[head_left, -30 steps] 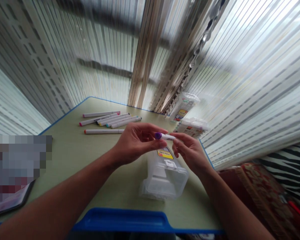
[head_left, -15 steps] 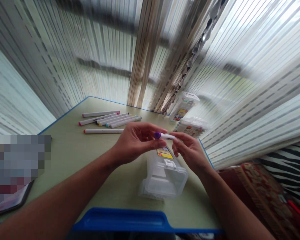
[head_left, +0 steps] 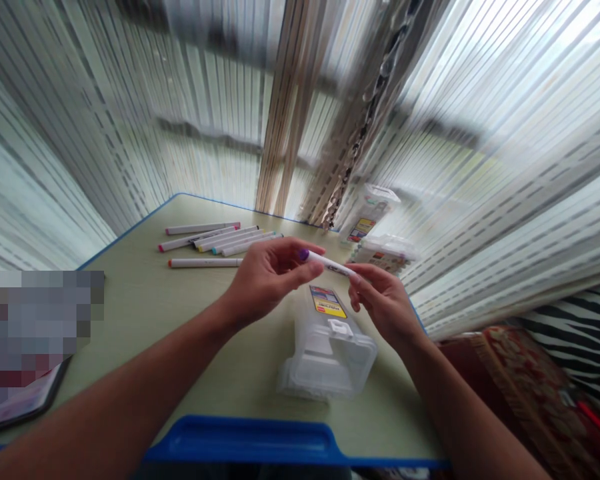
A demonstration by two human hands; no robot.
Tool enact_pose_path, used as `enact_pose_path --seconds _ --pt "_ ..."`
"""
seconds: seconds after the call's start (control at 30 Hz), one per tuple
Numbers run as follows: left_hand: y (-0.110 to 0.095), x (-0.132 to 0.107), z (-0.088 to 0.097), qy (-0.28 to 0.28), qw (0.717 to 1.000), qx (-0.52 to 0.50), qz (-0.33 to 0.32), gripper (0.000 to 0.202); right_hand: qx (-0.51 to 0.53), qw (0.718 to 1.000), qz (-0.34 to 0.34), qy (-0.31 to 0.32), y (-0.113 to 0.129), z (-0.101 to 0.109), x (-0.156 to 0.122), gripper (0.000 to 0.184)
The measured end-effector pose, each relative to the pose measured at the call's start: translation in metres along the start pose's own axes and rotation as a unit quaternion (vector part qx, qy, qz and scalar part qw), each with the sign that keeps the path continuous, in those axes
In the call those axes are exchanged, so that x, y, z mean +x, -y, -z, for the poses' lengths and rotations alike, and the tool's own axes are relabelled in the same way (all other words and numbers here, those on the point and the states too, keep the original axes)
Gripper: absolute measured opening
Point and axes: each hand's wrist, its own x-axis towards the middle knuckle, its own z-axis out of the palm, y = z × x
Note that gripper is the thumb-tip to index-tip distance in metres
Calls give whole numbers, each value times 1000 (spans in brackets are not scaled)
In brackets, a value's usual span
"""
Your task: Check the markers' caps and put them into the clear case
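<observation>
Both hands hold one white marker (head_left: 330,265) with a purple cap above the table. My left hand (head_left: 267,277) pinches the purple-capped end with thumb and fingers. My right hand (head_left: 383,300) pinches the other end. Under the hands a clear plastic case (head_left: 327,343) with a yellow label lies on its side on the pale green table (head_left: 145,300).
Several white markers (head_left: 220,240) with coloured ends lie in a row at the back left. Two more clear cases (head_left: 377,233) stand at the back right by the curtains. A blue tray edge (head_left: 245,440) runs along the near side. A dark tablet (head_left: 25,407) lies at the left.
The marker has slid further to the left and tilted, its purple end now a little higher inside my left fingers. More of its white barrel shows between the hands.
</observation>
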Motion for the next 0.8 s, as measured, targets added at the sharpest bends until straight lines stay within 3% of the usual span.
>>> enact_pose_path --seconds 0.2,0.47,0.8 --pt "6 6 3 -45 997 68 18 21 -1 999 27 -41 4 0 -1 23" --pt "17 9 9 -37 995 76 45 22 3 997 60 -50 8 0 -3 20" --pt "31 13 12 -3 989 102 106 28 -34 989 125 -75 25 -18 -19 23"
